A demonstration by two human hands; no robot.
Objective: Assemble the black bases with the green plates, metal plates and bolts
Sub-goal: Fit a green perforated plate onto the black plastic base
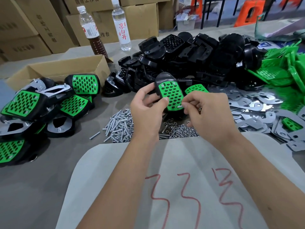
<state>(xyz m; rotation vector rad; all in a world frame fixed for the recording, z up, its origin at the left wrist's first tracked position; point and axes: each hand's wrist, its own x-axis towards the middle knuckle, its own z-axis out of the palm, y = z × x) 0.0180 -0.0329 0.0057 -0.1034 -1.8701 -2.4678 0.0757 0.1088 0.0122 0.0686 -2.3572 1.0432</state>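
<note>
The left hand [147,108] grips a black plastic base [162,80] fitted with a perforated green plastic plate [171,96], fingers curled round its left edge and thumb on the green face, holding it above the grey table [49,171]. The right hand [204,109], just right of the assembly, pinches a small silver bolt [179,106] between thumb and forefinger at the plate's lower right corner; the bolt tip touches the plate.

Below the hands lie a heap of silver bolts [119,126] and a scatter of small silver nuts [181,129]. Behind the held piece rises a pile of loose black bases [189,57]. To the right lie flat metal plates [250,103] and a stack of green plates [283,68]. Finished black-and-green assemblies [33,103] are heaped at left, in front of an open cardboard box [66,68]. Two plastic bottles [121,25] stand upright at the table's far edge.
</note>
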